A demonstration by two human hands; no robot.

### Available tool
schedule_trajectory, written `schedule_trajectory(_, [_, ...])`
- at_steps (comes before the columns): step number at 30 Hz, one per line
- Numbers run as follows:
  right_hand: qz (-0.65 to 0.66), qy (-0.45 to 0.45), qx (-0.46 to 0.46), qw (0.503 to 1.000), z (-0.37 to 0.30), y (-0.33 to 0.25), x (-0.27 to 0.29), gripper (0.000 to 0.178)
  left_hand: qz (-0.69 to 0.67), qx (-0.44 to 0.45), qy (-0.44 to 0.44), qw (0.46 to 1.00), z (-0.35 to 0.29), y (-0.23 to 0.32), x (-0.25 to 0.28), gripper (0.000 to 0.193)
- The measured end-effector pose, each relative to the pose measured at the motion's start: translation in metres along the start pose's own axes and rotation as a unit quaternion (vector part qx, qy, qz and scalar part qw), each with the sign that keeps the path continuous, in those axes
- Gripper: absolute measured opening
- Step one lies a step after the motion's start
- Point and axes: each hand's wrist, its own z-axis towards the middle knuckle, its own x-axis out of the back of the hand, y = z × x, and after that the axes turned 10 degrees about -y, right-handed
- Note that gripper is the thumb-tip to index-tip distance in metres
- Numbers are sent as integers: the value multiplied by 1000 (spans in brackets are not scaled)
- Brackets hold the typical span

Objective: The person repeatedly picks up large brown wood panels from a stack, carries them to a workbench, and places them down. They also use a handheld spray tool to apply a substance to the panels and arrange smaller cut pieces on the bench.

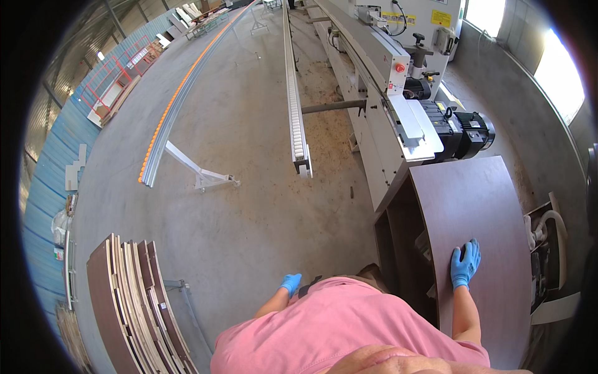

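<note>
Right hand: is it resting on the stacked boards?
No, the blue-gloved right hand rests on the brown cabinet top, while the stacked boards stand apart at lower left.

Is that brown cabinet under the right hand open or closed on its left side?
Open: no door covers that side of the brown cabinet, so its dark interior shows.

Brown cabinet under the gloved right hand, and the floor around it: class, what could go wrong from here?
The right hand rests on the brown cabinet, close to the machine; fingers could be pinched there if the cabinet shifts. The stacked panels have uneven edges, so a knock might slide one off. The white support leg juts over the floor, a possible trip.
</note>
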Motion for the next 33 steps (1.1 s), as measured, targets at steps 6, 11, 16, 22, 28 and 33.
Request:
schedule_trajectory(6, [-2, -5, -5, 1000, 0, -4, 5, 44, 32, -6, -12, 999, -1, 3, 2, 44])
schedule_trajectory(11, [-2, -3, -2, 1000, 1, -3, 2, 45, 16, -26, -12, 999, 12, -2, 2, 44])
schedule_trajectory(16, [-7, -7, -9, 1000, 0, -1, 2, 47, 21, -19, -24, 999, 9, 7, 0, 43])
schedule_trajectory(22, [-4, -13, -13, 1000, 1, -2, 2, 49, 32, -6, -18, 999, 15, 8, 3, 41])
schedule_trajectory(28, [-5, -23, -16, 1000, 2, -4, 5, 48, 37, -9, -26, 999, 15, 10, -1, 43])
schedule_trajectory(33, [2, -15, -11, 1000, 1, -3, 5, 47, 40, -23, 0, 999, 15, 12, -11, 44])
